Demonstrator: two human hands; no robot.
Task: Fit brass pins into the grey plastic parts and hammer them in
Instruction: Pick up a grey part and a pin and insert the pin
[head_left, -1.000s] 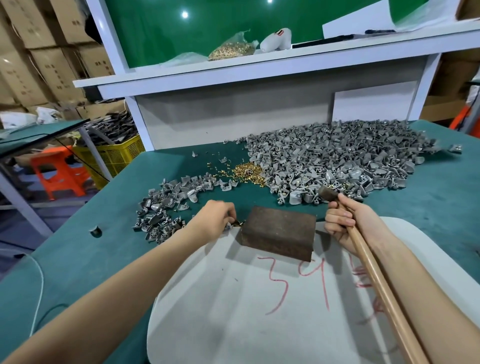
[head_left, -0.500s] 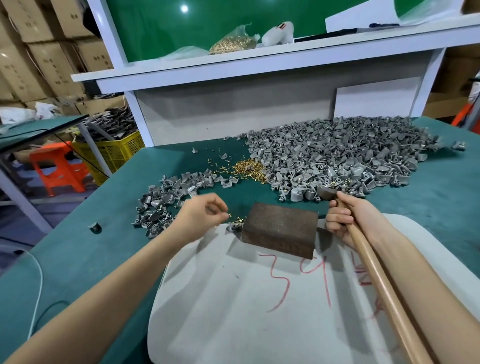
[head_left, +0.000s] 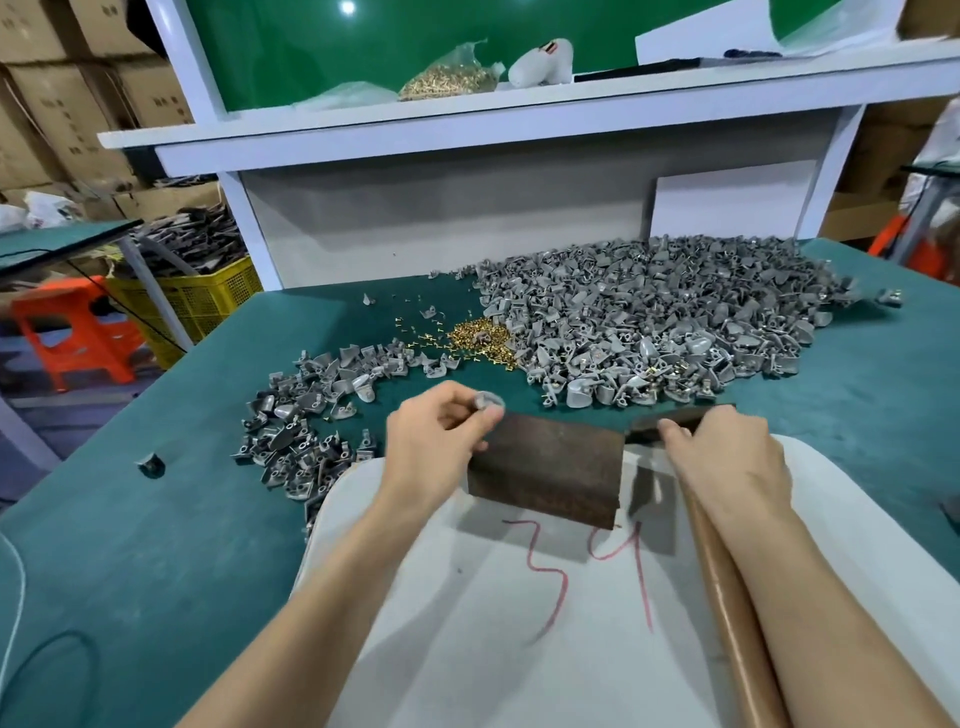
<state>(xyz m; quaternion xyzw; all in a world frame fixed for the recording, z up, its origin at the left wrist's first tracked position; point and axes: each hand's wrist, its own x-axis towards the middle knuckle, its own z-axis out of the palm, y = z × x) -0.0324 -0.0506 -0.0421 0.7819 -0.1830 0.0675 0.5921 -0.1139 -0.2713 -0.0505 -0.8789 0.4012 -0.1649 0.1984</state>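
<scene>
My left hand (head_left: 434, 441) pinches one grey plastic part (head_left: 487, 402) just above the left end of the rusty metal block (head_left: 545, 470). My right hand (head_left: 727, 462) grips the wooden handle of the hammer (head_left: 727, 597); its dark head (head_left: 670, 421) lies by the block's right end. A big heap of grey parts (head_left: 649, 327) covers the back right of the green table (head_left: 156, 519). A smaller pile of grey parts (head_left: 311, 421) lies to the left. Loose brass pins (head_left: 480, 338) sit between the two piles.
The block stands on a white board (head_left: 519, 649) marked with red figures. A white shelf (head_left: 519, 124) at the back carries a bag of brass pins (head_left: 452, 78). A yellow crate (head_left: 197, 301) and an orange stool (head_left: 72, 332) stand off the table's left side. A cable (head_left: 21, 623) lies front left.
My left hand rose from the table at the block's left end and now holds a grey part over the block. The hammer head swung in closer to the block.
</scene>
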